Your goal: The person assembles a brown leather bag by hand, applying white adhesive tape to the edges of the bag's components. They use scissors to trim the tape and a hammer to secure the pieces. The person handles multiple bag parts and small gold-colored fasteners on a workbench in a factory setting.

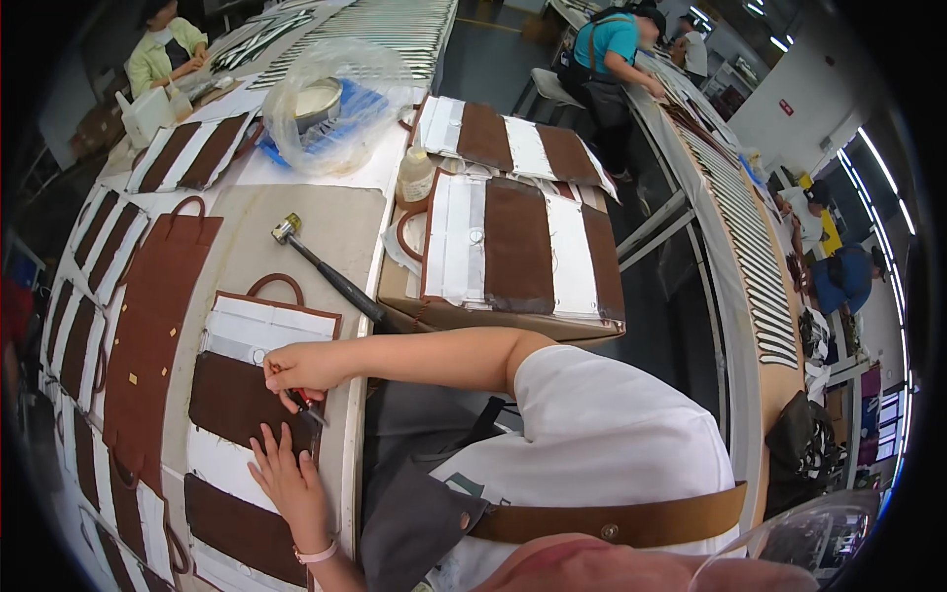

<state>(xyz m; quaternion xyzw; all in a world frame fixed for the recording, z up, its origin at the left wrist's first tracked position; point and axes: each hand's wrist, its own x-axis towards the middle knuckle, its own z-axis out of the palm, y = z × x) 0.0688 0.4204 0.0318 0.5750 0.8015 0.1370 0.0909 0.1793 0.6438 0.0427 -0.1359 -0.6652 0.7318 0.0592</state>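
My right hand (301, 367) is closed around a small hand tool with a red and black handle (299, 399). The tool's metal end points down at a bag panel; its exact kind is hard to make out. My left hand (286, 472) lies flat with fingers spread on the same bag panel (232, 395), which has dark brown and white bands and a brown loop handle (276, 281). Near the top of its white strip is a small round fitting, close to my right fingertips. Beyond the panel lies a hammer (330, 271) with a yellowish head and black grip.
To the left lies a reddish-brown bag piece (158, 335), with more striped panels (109, 237) beyond. Bag panels (518, 242) are stacked on a cardboard box beside a clear bottle (415, 176). A plastic-wrapped can (318, 104) stands farther back. Other people work at distant benches.
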